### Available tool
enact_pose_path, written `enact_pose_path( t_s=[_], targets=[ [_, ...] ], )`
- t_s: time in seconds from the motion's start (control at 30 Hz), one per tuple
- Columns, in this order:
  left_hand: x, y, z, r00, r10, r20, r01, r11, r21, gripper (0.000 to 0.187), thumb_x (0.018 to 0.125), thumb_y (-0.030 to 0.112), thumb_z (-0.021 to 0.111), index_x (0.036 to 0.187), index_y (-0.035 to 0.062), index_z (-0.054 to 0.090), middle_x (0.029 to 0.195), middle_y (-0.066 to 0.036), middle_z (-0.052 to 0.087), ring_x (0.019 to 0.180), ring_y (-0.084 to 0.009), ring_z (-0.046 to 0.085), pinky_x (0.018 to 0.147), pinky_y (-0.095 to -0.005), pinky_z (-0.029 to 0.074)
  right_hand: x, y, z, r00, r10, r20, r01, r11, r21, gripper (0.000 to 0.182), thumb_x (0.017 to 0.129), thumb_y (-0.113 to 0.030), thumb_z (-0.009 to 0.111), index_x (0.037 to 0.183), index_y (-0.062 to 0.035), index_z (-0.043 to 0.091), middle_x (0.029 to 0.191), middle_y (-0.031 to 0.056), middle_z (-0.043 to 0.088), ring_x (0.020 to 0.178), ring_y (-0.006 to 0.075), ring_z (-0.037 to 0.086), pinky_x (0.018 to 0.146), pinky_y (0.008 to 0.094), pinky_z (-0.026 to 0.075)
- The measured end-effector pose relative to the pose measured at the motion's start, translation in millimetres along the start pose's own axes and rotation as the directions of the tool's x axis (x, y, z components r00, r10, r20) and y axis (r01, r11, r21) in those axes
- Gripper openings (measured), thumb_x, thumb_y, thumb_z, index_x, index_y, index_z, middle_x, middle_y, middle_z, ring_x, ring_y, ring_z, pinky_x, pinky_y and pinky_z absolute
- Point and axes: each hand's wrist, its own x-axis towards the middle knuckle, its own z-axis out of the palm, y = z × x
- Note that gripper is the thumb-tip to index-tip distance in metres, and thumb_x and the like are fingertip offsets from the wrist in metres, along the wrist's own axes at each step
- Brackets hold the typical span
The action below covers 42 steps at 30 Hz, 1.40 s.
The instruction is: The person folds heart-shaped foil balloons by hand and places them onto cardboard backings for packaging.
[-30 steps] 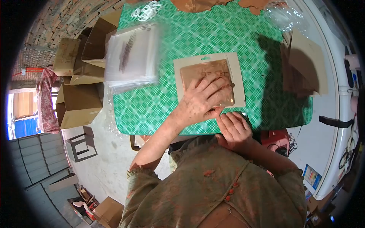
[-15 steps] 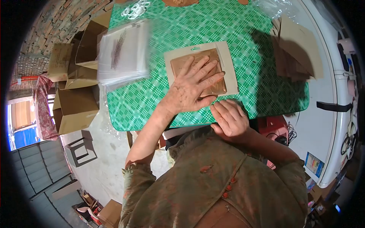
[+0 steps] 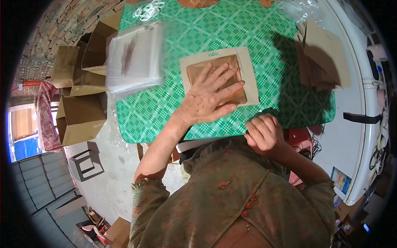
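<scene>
A flat beige cardboard packaging card [image 3: 252, 78] with a hang hole at its top lies on the table. Its middle is a brown panel [image 3: 198, 68] that looks glossy, like a film-covered window. My left hand [image 3: 204, 97] rests flat on this panel with the fingers spread and the thumb out near the card's lower edge. Close to the table's front edge, my right hand [image 3: 266, 132] is curled closed, apart from the card. Whatever its fingers may hold is hidden.
The table has a green checked cloth [image 3: 165, 111]. A stack of clear plastic bags [image 3: 136, 58] lies at the left, brown card sheets [image 3: 326, 53] at the right. White cords [image 3: 149, 10] sit at the back left. Open cardboard boxes [image 3: 84, 118] stand left of the table.
My right hand has moved right, away from the card's lower edge, still curled. My left hand stays flat on the brown panel, almost unmoved.
</scene>
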Motion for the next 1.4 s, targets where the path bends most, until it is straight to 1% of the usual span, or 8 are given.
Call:
enact_pose_path(
  t_s=[0.1,0.23,0.33,0.53,0.67,0.77,1.17,1.4],
  targets=[
    [0.3,0.5,0.2,1.0,0.0,0.001,0.0,1.0,0.031,0.056,0.102,0.052,0.051,0.149,0.0219,0.056,0.162,-0.013,0.04,0.152,-0.0358,0.033,0.126,-0.0593,0.016,-2.9,5.0,-2.2,0.998,-0.029,-0.049,0.028,1.0,-0.002,0.03,0.078,-0.013,0.073,0.105,0.0007,0.067,0.104,0.013,0.059,0.096,0.03,0.059,0.086,0.0456,0.05],
    [0.1,-0.3,0.8,1.0,0.009,0.025,-0.011,0.995,0.097,0.054,0.104,0.05,0.047,0.15,0.0232,0.055,0.161,-0.012,0.042,0.152,-0.035,0.033,0.127,-0.0577,0.015,10.0,16.2,-15.6,0.992,0.115,0.047,-0.113,0.992,-0.054,0.034,0.076,-0.002,0.07,0.109,0.0034,0.066,0.108,0.013,0.058,0.098,0.0303,0.059,0.087,0.0479,0.05],
    [0.4,0.5,2.2,0.999,-0.002,0.038,-0.002,0.994,0.108,0.053,0.105,0.05,0.046,0.151,0.0249,0.053,0.161,-0.011,0.041,0.152,-0.0347,0.033,0.127,-0.0575,0.015,-5.7,15.6,-11.4,0.997,0.055,0.054,-0.051,0.996,-0.071,0.038,0.076,-0.003,0.071,0.113,0.0025,0.065,0.109,0.0115,0.059,0.1,0.0293,0.059,0.087,0.0471,0.05],
    [0.7,1.7,1.9,0.999,-0.01,0.048,0.004,0.992,0.123,0.053,0.106,0.05,0.044,0.152,0.0254,0.051,0.162,-0.011,0.04,0.152,-0.0336,0.032,0.127,-0.0573,0.014,-20.1,19.3,-18.3,0.996,0.049,0.074,-0.058,0.99,0.128,0.043,0.076,0.0,0.069,0.118,0.0005,0.065,0.109,0.0104,0.058,0.101,0.0291,0.06,0.087,0.0456,0.051],
    [1.2,1.8,2.1,0.998,-0.005,0.061,-0.004,0.989,0.149,0.054,0.107,0.052,0.042,0.153,0.0259,0.05,0.163,-0.011,0.039,0.153,-0.0333,0.031,0.127,-0.0574,0.015,-5.1,24.4,-18.6,0.985,0.166,0.043,-0.167,0.986,0.024,0.043,0.076,0.003,0.065,0.119,0.0015,0.065,0.108,0.0115,0.058,0.099,0.0316,0.059,0.088,0.0452,0.051],
    [1.7,2.1,2.9,0.998,-0.012,0.069,0.001,0.987,0.161,0.054,0.107,0.053,0.04,0.153,0.0269,0.05,0.163,-0.01,0.038,0.153,-0.033,0.031,0.127,-0.0577,0.014,-16.1,23.0,-13.8,0.988,0.131,0.081,-0.134,0.991,0.025,0.043,0.077,0.004,0.064,0.12,0.0018,0.064,0.108,0.0122,0.058,0.099,0.0327,0.059,0.087,0.0449,0.051],
    [1.0,1.0,4.4,0.997,-0.01,0.073,-0.003,0.985,0.174,0.053,0.107,0.054,0.04,0.153,0.0288,0.049,0.164,-0.008,0.037,0.154,-0.0315,0.03,0.128,-0.0573,0.015,-16.6,26.9,-17.9,0.991,0.102,0.083,-0.113,0.983,0.144,0.026,0.079,0.001,0.064,0.105,-0.0001,0.062,0.103,0.0136,0.059,0.094,0.0334,0.06,0.084,0.046,0.052],
    [1.4,1.9,3.2,0.997,-0.005,0.077,-0.008,0.985,0.174,0.052,0.107,0.052,0.041,0.154,0.0289,0.048,0.164,-0.008,0.037,0.154,-0.0314,0.031,0.128,-0.0573,0.015,9.4,33.4,-21.2,0.965,0.25,0.079,-0.261,0.946,0.192,0.021,0.08,0.0,0.071,0.099,-0.003,0.06,0.095,0.0121,0.056,0.09,0.032,0.06,0.08,0.0424,0.052]
  ],
)
